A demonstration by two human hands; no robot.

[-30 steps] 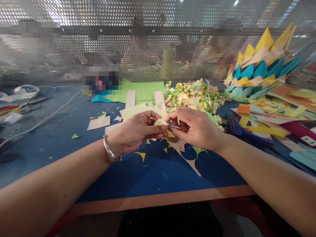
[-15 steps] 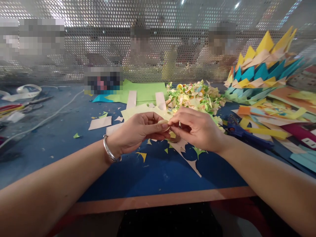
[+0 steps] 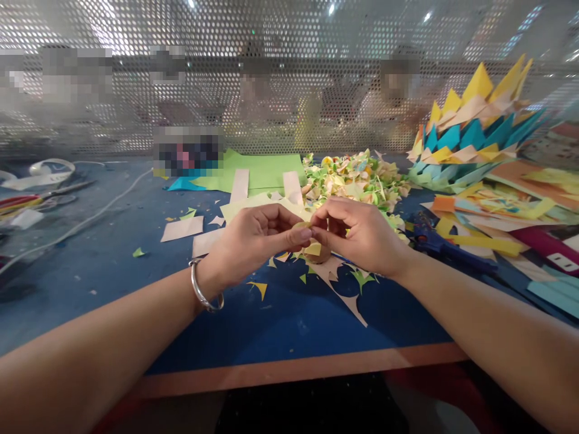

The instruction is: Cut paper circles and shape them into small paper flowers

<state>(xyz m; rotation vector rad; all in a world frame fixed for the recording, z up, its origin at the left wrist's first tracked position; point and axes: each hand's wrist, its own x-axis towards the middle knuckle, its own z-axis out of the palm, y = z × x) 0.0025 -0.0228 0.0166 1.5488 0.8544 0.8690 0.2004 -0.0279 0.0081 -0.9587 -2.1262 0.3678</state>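
The table's brown front edge [image 3: 298,369] ran just a bit crooked along the bottom, with a decent strip of blue tabletop [image 3: 289,328] between it and the work, so there was room to pull back toward the body. Room out to the left was good too, while the right got crowded around the blue glue gun [image 3: 438,242]. A long pinkish offcut [image 3: 350,296] poked into the front strip. Both hands were up over the scraps, fingers curled in: the left hand [image 3: 257,241] had a thumb-and-finger pinch on a small pale yellow paper piece [image 3: 302,225], and the right hand [image 3: 359,232] was pinched almost closed at its other side. The piece sat right between the fingertips, looking thin and curved, mostly hidden. Beyond were a heap of curled paper bits [image 3: 362,181], a green sheet [image 3: 271,172], a spiky tiered paper thing [image 3: 474,135], then the perforated screen [image 3: 289,36].
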